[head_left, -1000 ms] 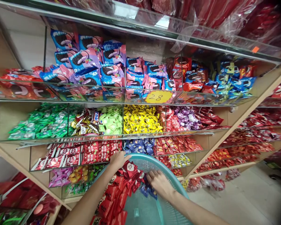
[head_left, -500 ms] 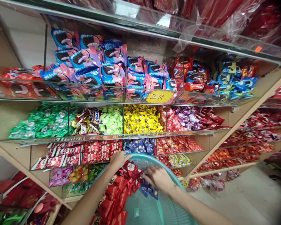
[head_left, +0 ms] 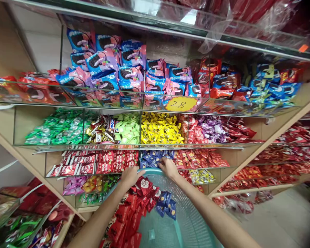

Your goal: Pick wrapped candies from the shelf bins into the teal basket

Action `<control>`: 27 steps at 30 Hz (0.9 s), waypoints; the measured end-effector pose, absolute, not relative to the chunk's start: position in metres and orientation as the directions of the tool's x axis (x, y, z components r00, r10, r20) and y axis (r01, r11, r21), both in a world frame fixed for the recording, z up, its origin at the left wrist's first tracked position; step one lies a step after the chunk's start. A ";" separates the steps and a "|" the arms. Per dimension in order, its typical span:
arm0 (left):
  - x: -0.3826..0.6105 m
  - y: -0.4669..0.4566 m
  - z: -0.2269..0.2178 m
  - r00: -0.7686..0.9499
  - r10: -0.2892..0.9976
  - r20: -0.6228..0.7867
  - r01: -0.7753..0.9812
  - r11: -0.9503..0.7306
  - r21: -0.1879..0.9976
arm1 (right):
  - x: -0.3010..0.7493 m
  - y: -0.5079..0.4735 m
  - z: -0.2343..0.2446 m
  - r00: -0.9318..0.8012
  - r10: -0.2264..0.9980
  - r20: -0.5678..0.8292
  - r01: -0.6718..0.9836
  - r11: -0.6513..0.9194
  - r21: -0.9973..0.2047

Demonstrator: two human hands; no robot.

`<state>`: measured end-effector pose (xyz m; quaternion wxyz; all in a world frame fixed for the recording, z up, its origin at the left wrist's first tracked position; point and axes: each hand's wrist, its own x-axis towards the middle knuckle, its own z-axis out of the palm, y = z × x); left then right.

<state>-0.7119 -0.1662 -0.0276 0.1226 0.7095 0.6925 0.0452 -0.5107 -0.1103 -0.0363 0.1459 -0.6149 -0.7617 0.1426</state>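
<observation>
My left hand [head_left: 130,176] is closed over the far rim of a teal mesh basket [head_left: 188,220], holding it against the shelf. The basket holds a heap of red sweet packets [head_left: 129,213] and a few dark blue sweet packets [head_left: 166,204]. My right hand [head_left: 167,167] reaches past the rim into the shelf compartment of dark blue sweets [head_left: 153,158], fingers curled down on the packets there. I cannot see whether any packet is inside the fingers.
Glass-fronted shelves hold sweets in compartments: green [head_left: 59,127], light green [head_left: 126,129], yellow [head_left: 160,129], red [head_left: 116,162]. Above lie blue and pink biscuit packs [head_left: 129,74] behind a yellow "28" tag [head_left: 180,103]. Bare floor [head_left: 281,220] at right.
My right hand has left the blue packets in the basket and moved up into the blue sweets compartment. The view has shifted slightly right. My left hand stays on the rim.
</observation>
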 end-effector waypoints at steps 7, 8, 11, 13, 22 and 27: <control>-0.723 -0.177 -0.035 0.004 0.991 -0.130 0.964 0.031 0.263 | -0.534 -0.103 -0.043 -0.106 0.994 -0.029 0.934 0.090 -0.345; -0.724 -0.177 -0.036 -0.005 0.991 -0.134 0.965 0.040 0.259 | -0.536 -0.103 -0.044 -0.098 0.995 -0.036 0.936 0.080 -0.342; -0.728 -0.179 -0.038 -0.021 0.990 -0.141 0.966 0.056 0.251 | -0.540 -0.102 -0.046 -0.086 0.995 -0.043 0.936 0.066 -0.346; -0.731 -0.180 -0.038 -0.021 0.991 -0.132 0.966 0.054 0.252 | -0.540 -0.102 -0.048 -0.084 0.996 -0.034 0.931 0.066 -0.360; -0.738 -0.181 -0.035 -0.054 0.991 -0.123 0.965 0.083 0.248 | -0.542 -0.096 -0.051 -0.093 0.996 -0.014 0.857 0.073 -0.510; -0.741 -0.181 -0.036 -0.064 0.992 -0.106 0.965 0.089 0.247 | -0.535 -0.096 -0.046 -0.139 0.988 0.060 0.783 0.147 -0.604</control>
